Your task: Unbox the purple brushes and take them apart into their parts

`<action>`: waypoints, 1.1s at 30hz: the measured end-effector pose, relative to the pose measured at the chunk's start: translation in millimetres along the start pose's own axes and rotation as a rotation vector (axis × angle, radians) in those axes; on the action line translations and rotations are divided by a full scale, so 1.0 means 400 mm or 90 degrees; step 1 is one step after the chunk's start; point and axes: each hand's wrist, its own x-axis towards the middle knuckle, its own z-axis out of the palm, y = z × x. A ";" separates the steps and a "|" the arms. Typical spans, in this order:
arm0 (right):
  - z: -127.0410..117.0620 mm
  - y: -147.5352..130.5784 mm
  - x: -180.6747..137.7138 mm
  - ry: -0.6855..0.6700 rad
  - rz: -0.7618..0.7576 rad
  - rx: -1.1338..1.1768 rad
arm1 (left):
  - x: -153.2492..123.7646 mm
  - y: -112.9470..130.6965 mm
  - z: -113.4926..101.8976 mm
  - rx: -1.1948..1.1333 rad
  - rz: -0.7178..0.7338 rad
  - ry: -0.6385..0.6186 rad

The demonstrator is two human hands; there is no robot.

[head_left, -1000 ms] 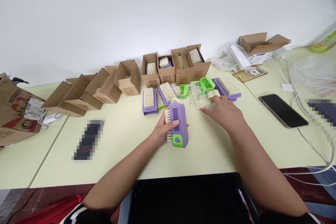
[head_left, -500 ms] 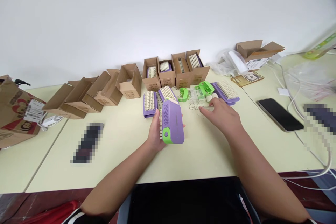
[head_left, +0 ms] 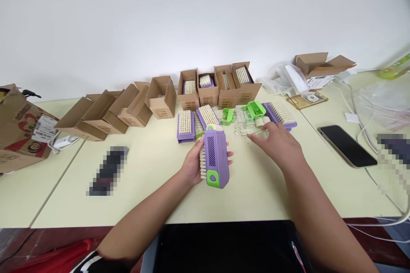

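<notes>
- Firmly, the left grip (head_left: 194, 163) is clenched round a purple brush (head_left: 215, 158), held over the bench (head_left: 137, 196) with its bristles (head_left: 203, 162) facing left
- The right grip (head_left: 275, 145) is released, fingers (head_left: 256, 137) spread, just beside a clear plastic piece (head_left: 261, 135) (touching or not, I cannot tell)
- Holding the brush by its body leaves the bristles free and the green end (head_left: 213, 178) in view

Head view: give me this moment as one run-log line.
Left hand: holds purple-green bristle brush | Right hand: beside clear plastic piece
</notes>
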 end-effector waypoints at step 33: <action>0.048 -0.100 -0.129 -0.193 -0.345 0.402 | -0.054 0.015 0.009 1.195 0.584 0.027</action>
